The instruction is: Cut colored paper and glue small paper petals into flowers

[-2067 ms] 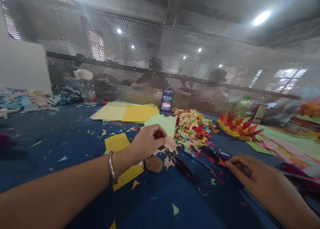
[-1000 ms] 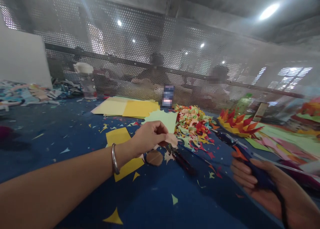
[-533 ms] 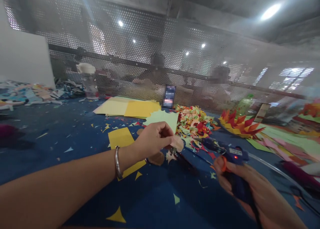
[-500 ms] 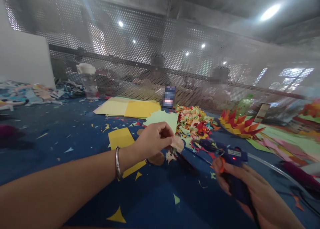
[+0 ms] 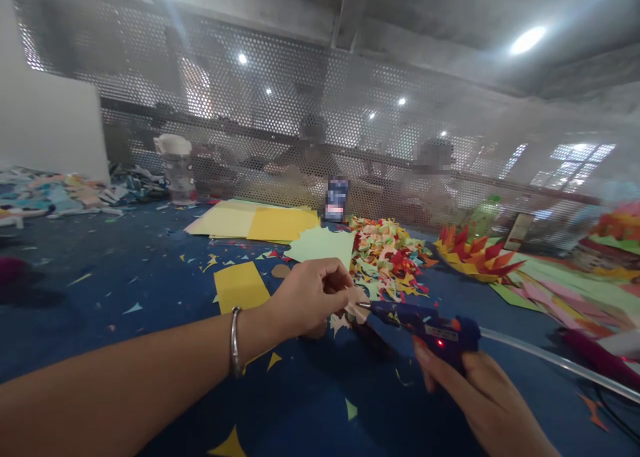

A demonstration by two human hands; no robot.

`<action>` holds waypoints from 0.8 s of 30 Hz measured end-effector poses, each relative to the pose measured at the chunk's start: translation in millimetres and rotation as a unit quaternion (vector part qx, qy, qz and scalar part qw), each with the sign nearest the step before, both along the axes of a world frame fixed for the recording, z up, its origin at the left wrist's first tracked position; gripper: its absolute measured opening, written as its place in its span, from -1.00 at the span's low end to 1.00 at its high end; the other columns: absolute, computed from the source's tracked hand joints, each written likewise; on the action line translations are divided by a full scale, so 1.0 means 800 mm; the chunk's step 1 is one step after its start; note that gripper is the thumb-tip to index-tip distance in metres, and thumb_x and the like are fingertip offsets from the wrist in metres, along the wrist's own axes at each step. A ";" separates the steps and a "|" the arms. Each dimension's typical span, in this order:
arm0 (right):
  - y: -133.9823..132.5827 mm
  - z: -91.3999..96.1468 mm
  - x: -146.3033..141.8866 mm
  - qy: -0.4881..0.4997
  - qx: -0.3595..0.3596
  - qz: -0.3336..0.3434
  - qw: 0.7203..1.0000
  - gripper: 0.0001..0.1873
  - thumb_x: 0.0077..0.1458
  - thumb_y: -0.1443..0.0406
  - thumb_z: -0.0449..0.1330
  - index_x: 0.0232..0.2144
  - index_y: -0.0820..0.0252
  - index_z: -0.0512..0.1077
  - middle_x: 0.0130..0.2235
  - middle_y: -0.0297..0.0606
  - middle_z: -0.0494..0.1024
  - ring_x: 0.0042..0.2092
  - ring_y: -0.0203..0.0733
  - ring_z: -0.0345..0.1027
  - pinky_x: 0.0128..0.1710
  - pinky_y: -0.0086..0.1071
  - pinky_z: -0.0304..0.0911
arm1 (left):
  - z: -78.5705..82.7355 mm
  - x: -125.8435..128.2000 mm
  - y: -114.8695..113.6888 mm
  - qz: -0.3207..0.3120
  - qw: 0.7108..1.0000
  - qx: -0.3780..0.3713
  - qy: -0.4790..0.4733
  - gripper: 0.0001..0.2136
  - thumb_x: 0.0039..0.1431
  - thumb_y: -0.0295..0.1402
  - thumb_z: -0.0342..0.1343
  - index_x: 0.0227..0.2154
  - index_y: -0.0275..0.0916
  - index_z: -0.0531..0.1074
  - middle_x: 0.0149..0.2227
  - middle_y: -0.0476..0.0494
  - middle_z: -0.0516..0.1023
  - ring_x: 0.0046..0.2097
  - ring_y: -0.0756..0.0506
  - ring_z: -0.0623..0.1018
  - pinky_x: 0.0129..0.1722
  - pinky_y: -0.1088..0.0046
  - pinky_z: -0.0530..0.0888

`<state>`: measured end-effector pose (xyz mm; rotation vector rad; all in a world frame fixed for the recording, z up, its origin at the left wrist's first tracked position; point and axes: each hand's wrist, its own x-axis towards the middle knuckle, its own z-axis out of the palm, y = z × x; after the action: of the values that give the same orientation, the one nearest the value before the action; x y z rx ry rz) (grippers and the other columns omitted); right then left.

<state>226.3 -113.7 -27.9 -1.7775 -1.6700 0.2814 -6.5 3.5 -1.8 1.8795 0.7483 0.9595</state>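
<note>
A dark blue counter (image 5: pixel 125 270) carries yellow paper sheets (image 5: pixel 255 222), a smaller yellow sheet (image 5: pixel 240 285), a pale green spiky cutout (image 5: pixel 323 245) and a heap of coloured paper scraps (image 5: pixel 387 250). Small snippets (image 5: pixel 273 360) lie scattered everywhere (mostly yellow). A clear jar (image 5: pixel 175 170) stands at the far edge.

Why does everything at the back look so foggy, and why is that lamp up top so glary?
In the head view, the ceiling lamp flares into white streaks, washing haze over the perforated screen; the people behind it are blurred. Edges bend and stretch from the wide lens. Up close, the left hand, right hand and blue glue gun stay fairly sharp.
</note>
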 end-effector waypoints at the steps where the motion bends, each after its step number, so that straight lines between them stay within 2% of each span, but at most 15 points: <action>1: 0.000 -0.002 0.000 -0.007 0.006 0.003 1.000 -0.49 0.05 -0.10 0.01 -0.66 0.11 0.40 -0.46 -0.25 0.50 -0.31 -0.09 0.36 -0.23 -0.36 0.19 | 0.000 0.001 -0.001 -0.001 1.000 0.000 0.000 -0.79 0.02 -0.21 0.15 -0.38 -0.24 0.38 -0.45 -0.06 0.50 -0.45 0.00 0.49 -0.45 0.50 0.42; 8: 0.000 0.012 -0.009 -0.082 0.047 0.014 0.995 -0.52 0.09 -0.03 0.03 -0.70 0.08 0.37 -0.62 -0.31 0.44 -0.50 -0.17 0.35 -0.46 -0.43 0.25 | 0.006 0.000 -0.005 0.010 1.000 0.009 0.006 -0.75 0.01 -0.15 0.15 -0.40 -0.25 0.40 -0.45 -0.09 0.52 -0.44 -0.02 0.50 -0.45 0.49 0.42; 18: -0.001 0.012 -0.014 -0.129 0.099 0.009 0.987 -0.50 0.10 -0.04 0.00 -0.72 0.04 0.37 -0.62 -0.28 0.48 -0.49 -0.14 0.39 -0.41 -0.39 0.32 | 0.003 0.001 -0.003 0.003 1.000 0.008 0.011 -0.75 0.02 -0.16 0.15 -0.39 -0.26 0.41 -0.43 -0.11 0.53 -0.44 -0.01 0.49 -0.45 0.50 0.40; 24: -0.003 0.008 -0.013 -0.143 0.120 0.017 0.982 -0.50 0.11 -0.06 -0.02 -0.67 0.04 0.43 -0.60 -0.26 0.51 -0.47 -0.12 0.41 -0.38 -0.37 0.35 | 0.005 0.001 -0.005 0.003 1.000 0.010 0.012 -0.77 0.01 -0.17 0.16 -0.40 -0.25 0.41 -0.44 -0.10 0.52 -0.43 -0.01 0.49 -0.44 0.50 0.41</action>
<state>216.3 -116.1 -21.4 -1.6668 -1.8459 -0.1628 -6.0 -0.5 2.5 1.9092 0.7615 0.9538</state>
